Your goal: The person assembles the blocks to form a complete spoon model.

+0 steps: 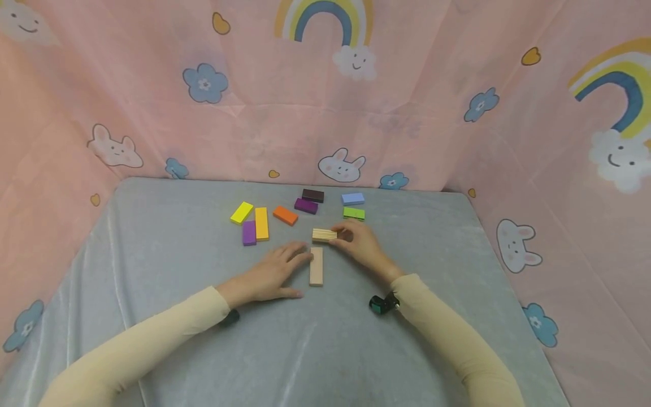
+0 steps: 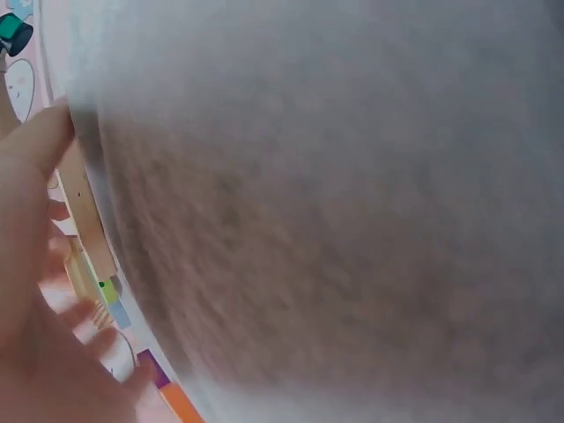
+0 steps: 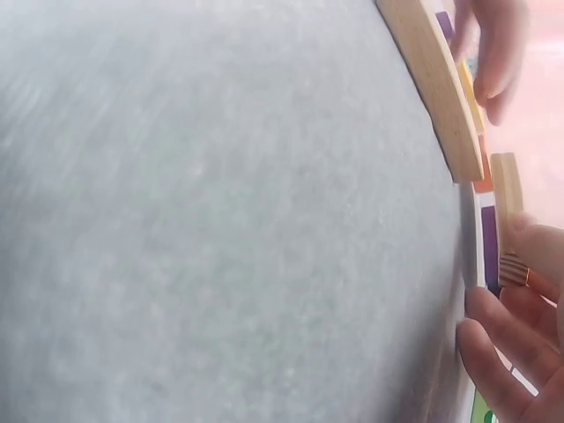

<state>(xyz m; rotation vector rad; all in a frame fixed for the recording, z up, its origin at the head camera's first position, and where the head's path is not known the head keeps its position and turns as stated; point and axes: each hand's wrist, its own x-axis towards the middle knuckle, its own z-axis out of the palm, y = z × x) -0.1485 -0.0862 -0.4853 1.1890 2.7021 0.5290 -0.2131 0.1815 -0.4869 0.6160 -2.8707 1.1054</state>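
Observation:
In the head view, my right hand (image 1: 360,244) pinches the right end of a pale wooden block (image 1: 321,235) with thin dark stripes along its side. The right wrist view shows the thumb against this wooden block (image 3: 505,198), whose end is striped too. A plain wooden block (image 1: 316,268) lies lengthwise on the cloth just in front of it. My left hand (image 1: 269,274) is beside that plain block with fingers spread, one fingertip right at its left edge. Seen from the left wrist, the thumb (image 2: 44,141) overlaps the plain block (image 2: 86,216).
Left of the hands lie yellow (image 1: 242,213), amber (image 1: 261,224), light purple (image 1: 249,233) and orange (image 1: 286,215) blocks. Dark purple (image 1: 306,206), dark brown (image 1: 312,195), blue (image 1: 353,199) and green (image 1: 354,213) blocks lie farther back. Grey cloth (image 1: 168,249) covers the table; a pink curtain (image 1: 417,130) hangs behind.

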